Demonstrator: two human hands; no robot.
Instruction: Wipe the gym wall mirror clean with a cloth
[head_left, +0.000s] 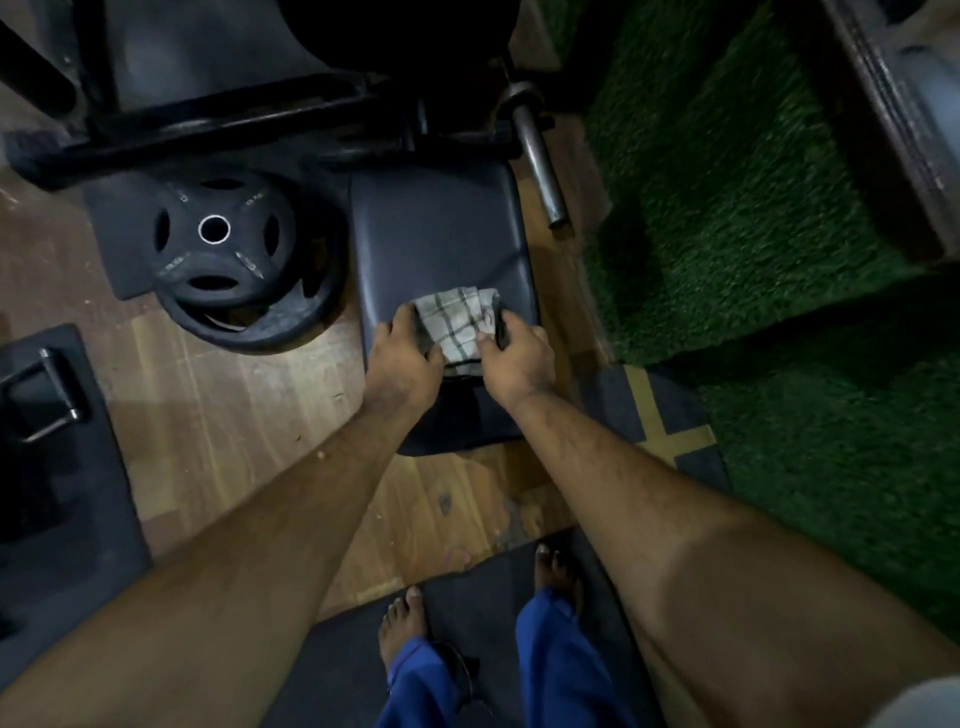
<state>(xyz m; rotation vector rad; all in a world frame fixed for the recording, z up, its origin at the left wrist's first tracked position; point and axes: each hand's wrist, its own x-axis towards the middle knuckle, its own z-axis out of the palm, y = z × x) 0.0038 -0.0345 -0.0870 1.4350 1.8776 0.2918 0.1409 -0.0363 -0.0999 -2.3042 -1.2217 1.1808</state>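
Note:
A white cloth with dark check lines lies bunched on the front part of a black padded bench seat. My left hand grips the cloth's left edge with curled fingers. At the cloth's right edge my right hand pinches it between thumb and fingers. Both arms reach down and forward from the bottom of the view. No mirror is in view.
A black weight plate lies on the wooden floor left of the bench. A steel bar juts out beyond the seat, with a black machine frame behind. Green turf covers the right. My bare feet stand on a black mat.

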